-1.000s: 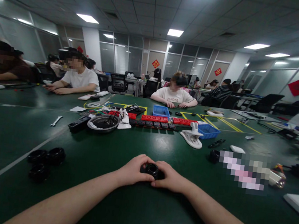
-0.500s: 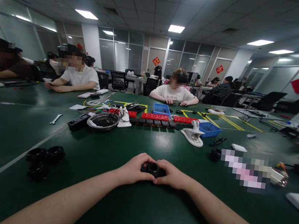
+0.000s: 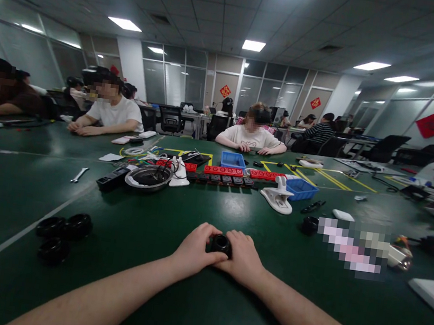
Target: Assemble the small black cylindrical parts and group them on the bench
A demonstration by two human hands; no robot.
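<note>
Both my hands are closed around a shiny black wheel-like ring on the green table in front of me. Its round centre hole faces up toward me. My left hand grips it from the left, fingers curled over the far side and thumb along the near side. From the right, my right hand presses against it, with its thumb partly hidden near the left thumb. Three similar black rings lie grouped at the left, and another black ring sits to the right.
Beyond my hands are a round metal dish with black cables, a white clip stand, red socket strips and blue trays. A wrench lies at the left. A person sits opposite.
My right hand has shifted in closer around the ring, its fingers now nearer together and covering its right side. The left hand keeps its hold. The view has shifted slightly.
</note>
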